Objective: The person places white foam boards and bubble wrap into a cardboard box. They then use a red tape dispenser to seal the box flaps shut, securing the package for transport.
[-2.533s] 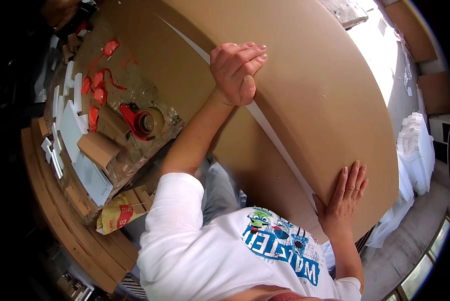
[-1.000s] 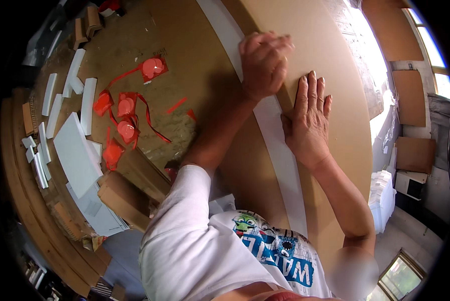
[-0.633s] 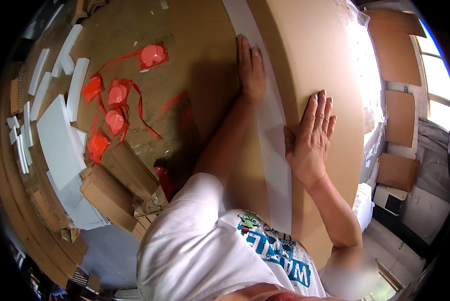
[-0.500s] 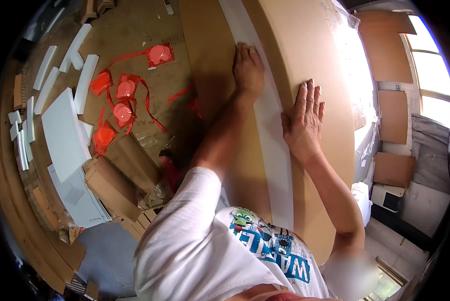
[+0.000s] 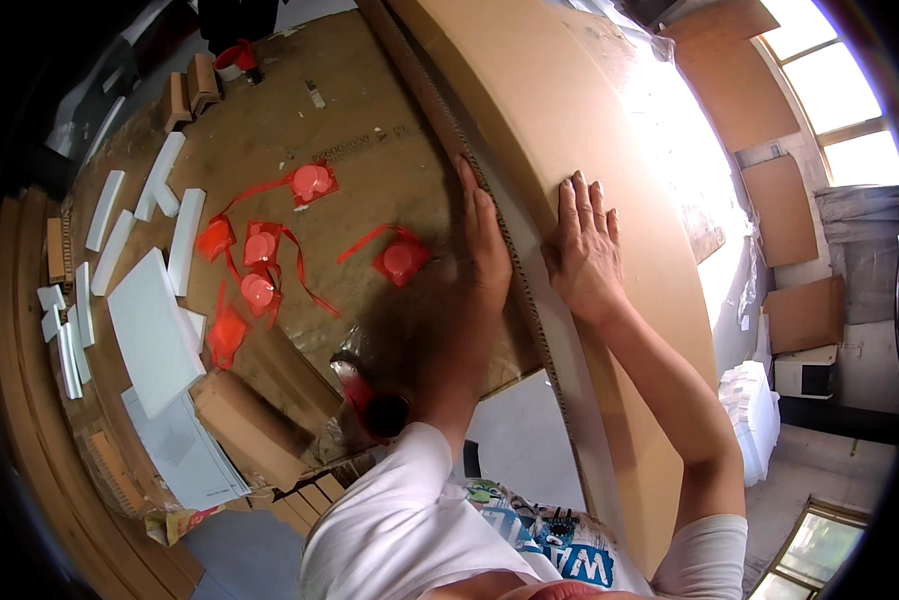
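Two open hands brace a long brown carton along its near edge.
From where I stand, the carton [image 5: 634, 170] lies at the right of the worktop [image 5: 279, 115], its long flap [image 5: 419, 85] raised beside a white strip [image 5: 591, 440]. The right hand [image 5: 587, 255] rests flat on top, fingers extended, gripping nothing, probably to steady it. The left hand [image 5: 487, 240], fingers straight, lies along the flap's outer side, seemingly to support it; I can't tell whether it pinches. Red pouches [image 5: 399, 258] lie apart, leftward.
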`<state>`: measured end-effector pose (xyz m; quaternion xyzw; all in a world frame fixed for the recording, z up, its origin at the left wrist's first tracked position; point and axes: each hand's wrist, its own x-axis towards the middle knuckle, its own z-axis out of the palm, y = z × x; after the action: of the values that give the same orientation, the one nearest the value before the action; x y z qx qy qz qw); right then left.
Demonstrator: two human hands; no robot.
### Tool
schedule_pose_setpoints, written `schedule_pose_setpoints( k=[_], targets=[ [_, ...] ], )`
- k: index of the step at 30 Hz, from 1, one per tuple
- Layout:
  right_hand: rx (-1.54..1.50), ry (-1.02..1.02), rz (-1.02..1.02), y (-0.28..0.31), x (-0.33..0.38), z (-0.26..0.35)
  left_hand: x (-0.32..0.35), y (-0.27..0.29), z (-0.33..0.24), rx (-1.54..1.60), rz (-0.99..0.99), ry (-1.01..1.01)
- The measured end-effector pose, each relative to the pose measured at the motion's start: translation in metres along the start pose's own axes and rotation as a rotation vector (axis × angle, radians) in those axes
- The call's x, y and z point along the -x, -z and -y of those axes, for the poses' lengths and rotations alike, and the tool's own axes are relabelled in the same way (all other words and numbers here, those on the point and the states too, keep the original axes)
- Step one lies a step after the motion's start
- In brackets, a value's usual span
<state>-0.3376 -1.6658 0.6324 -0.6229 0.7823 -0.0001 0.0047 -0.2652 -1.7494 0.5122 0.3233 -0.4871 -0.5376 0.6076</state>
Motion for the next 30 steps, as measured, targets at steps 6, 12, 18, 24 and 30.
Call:
schedule_pose_setpoints(
  k=[6, 12, 18, 24, 30],
  targets=[
    [0.012, -0.002, 0.007, 0.001, 0.001, -0.005, -0.010, -0.020, 0.000, -0.099, 0.107, -0.204],
    [0.036, 0.024, 0.030, 0.006, 0.002, -0.005, -0.073, -0.005, -0.026, -0.282, 0.420, -0.779],
    [-0.001, 0.059, 0.031, 0.001, 0.000, -0.012, -0.073, -0.001, -0.019, -0.213, 0.425, -0.866],
    [0.065, 0.045, 0.106, 0.004, 0.001, -0.008, -0.072, -0.009, -0.021, -0.265, 0.430, -0.855],
    [-0.072, 0.108, 0.007, -0.006, 0.004, -0.014, -0.072, -0.012, -0.029, -0.328, 0.413, -0.823]
  ],
)
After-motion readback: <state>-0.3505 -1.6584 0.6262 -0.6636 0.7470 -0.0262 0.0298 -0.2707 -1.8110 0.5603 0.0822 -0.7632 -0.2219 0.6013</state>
